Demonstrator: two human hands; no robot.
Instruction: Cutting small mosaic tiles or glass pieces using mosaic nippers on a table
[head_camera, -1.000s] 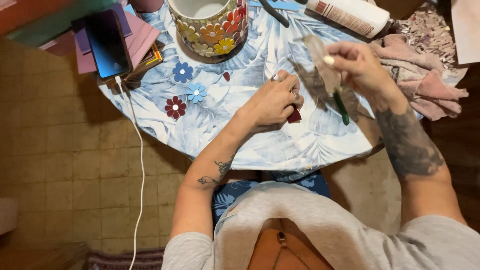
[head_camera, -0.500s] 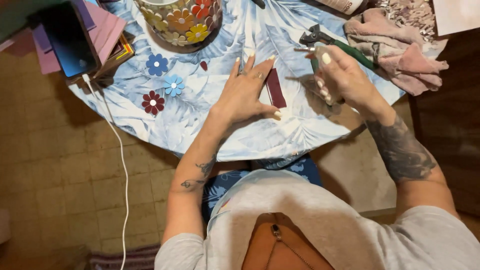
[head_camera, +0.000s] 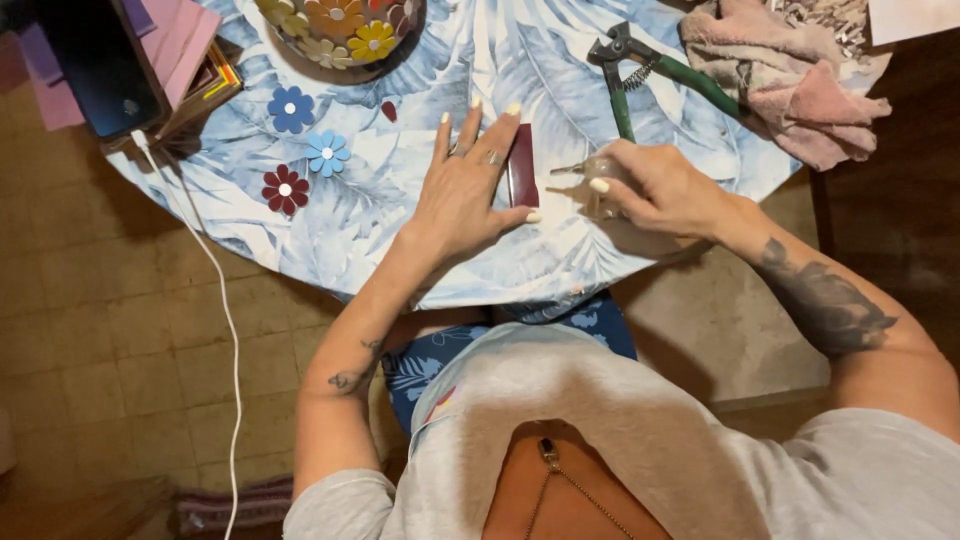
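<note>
While the left hand now lies flat, fingers released, pinning the dark red tile to the worktop, the right hand, dropped from mid-air, grips a small clear tool at its right edge. Pliers idle beyond.

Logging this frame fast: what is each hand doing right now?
Left hand: open, flat, pressing the dark red strip to the table.
Right hand: closed on a small clear tool.

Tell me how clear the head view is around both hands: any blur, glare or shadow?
Head view: left hand and dark red tile sharp; right hand sharp, the small tool it holds slightly soft; soft shadow under the hands; no glare; frame edges dim.
</note>
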